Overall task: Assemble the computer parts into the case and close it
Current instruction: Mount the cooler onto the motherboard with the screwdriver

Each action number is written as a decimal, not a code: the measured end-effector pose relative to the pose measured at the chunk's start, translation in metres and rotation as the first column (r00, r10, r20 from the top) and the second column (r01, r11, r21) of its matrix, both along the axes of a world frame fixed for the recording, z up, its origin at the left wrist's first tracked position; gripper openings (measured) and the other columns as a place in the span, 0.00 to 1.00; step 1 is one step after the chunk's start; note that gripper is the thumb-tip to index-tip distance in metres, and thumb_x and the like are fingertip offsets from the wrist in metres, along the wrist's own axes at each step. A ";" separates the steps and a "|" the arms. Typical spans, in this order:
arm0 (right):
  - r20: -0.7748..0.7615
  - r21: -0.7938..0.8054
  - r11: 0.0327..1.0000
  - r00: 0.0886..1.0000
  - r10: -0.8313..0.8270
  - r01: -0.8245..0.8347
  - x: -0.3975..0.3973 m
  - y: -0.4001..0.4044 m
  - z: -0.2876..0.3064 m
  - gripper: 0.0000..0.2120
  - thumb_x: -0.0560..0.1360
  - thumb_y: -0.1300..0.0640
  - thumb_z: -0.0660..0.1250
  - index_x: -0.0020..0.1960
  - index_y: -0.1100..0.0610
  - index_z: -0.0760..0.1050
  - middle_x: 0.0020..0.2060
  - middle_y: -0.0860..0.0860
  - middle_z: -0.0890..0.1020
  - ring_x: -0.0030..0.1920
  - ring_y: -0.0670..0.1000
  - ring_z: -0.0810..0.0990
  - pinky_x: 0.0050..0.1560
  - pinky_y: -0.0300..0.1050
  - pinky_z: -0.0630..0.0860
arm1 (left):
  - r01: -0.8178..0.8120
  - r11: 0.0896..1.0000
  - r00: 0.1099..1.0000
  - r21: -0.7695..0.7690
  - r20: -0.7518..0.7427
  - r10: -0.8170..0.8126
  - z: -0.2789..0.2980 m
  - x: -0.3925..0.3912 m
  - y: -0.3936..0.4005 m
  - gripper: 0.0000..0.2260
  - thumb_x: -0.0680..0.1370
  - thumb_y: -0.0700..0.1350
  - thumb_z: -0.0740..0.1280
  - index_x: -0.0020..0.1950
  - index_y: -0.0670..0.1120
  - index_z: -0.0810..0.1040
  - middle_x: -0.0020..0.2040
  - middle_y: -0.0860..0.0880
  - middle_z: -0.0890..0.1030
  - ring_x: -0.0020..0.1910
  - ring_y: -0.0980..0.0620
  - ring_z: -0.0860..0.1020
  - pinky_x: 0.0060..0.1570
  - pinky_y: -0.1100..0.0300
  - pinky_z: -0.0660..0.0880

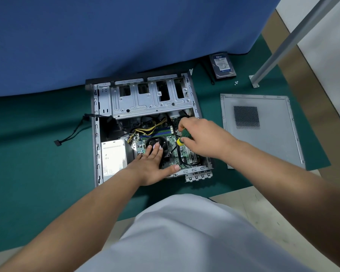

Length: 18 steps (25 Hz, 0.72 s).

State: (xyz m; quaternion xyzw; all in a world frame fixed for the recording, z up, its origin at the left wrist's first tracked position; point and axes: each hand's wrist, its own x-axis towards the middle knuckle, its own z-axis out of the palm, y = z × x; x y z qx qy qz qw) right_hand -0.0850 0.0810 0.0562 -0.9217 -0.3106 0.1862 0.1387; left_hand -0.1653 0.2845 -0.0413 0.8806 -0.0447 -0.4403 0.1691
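far out to the left of the left hand's fingers, a loose black cable [71, 134] trails from the computer case [96, 134] onto the green mat [37, 154]. the case lies open on its side on that mat, its drive cage [151, 101] well beyond both hands. just left of the left fingers sits the grey power supply [112, 156] in the near corner of the case. the left hand [151, 165] lies flat, fingers [155, 149] straight and close together, their tips on the black cooler fan [157, 146] over the motherboard [171, 142], thumb stretched along the board's near edge; it grips nothing. a bundle of yellow wires [151, 128] runs just beyond those fingertips. to the right, the right hand [202, 138] has its fingers curled tight round a screwdriver [182, 137] with a green and yellow handle, held over the right part of the board; its tip is hidden, so i cannot tell what it touches. well right of those fingers the grey side panel [263, 134] lies flat on the mat, apart from the case. beyond it, by the blue curtain [106, 36], rests a hard drive [222, 64], with a few small screws [236, 82] just beside it.
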 end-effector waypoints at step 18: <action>0.274 -0.257 0.949 0.955 -0.110 0.183 -0.023 0.047 0.000 0.22 0.83 0.36 0.56 0.62 0.55 0.69 0.33 0.52 0.72 0.35 0.59 0.76 0.26 0.46 0.65 | 0.121 0.986 0.993 0.118 -0.011 -0.121 -0.005 0.007 -0.003 0.57 0.65 0.84 0.37 0.84 0.50 0.38 0.82 0.53 0.33 0.82 0.50 0.37 0.80 0.48 0.45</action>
